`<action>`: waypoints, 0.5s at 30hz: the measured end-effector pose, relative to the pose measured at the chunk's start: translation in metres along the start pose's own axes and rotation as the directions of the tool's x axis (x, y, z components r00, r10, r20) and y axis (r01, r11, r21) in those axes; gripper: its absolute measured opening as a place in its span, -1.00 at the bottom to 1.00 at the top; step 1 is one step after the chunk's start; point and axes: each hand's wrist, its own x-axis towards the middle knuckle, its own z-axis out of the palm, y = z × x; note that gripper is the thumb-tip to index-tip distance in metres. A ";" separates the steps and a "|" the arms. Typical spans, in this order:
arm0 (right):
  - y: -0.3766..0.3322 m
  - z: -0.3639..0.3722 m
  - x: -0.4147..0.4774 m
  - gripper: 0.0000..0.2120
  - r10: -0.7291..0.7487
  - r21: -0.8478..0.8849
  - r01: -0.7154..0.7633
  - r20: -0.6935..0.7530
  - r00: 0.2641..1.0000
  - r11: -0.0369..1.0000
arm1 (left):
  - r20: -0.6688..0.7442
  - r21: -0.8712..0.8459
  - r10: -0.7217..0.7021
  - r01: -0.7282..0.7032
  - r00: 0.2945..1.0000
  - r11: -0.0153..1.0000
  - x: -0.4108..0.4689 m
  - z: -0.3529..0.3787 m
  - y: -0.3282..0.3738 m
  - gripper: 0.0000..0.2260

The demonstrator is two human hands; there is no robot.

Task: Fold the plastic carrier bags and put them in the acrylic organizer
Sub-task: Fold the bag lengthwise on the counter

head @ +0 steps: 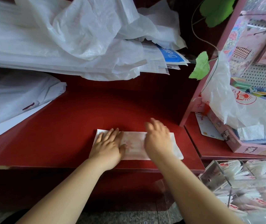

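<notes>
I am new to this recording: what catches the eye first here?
The left hand presses a folded bag flat near the front of the red table, the right hand blurred above it. A heap of loose white bags fills the upper left; the acrylic organizer stands at lower right.

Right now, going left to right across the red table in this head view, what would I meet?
Flat white plastic bag → left hand → right hand → pink cardboard box with cartoon drawings.

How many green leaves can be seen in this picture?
2: the upper leaf at the top edge, the lower leaf right of the papers. More may be hidden.
</notes>
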 end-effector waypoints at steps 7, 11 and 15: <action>-0.010 0.027 -0.006 -0.47 -0.033 0.154 0.000 0.213 0.976 0.988 | 0.030 0.002 -0.006 0.006 1.000 1.000 -0.002 0.000 -0.001 -0.53; 0.025 0.021 -0.013 -0.44 0.082 0.096 -0.109 0.251 0.965 0.989 | 0.056 0.002 -0.002 0.001 0.998 1.000 -0.002 -0.002 -0.002 -0.53; 0.051 0.017 -0.020 -0.44 0.128 0.066 -0.150 0.263 0.956 0.986 | 0.051 0.006 -0.007 0.007 0.999 1.000 -0.004 0.000 -0.007 -0.52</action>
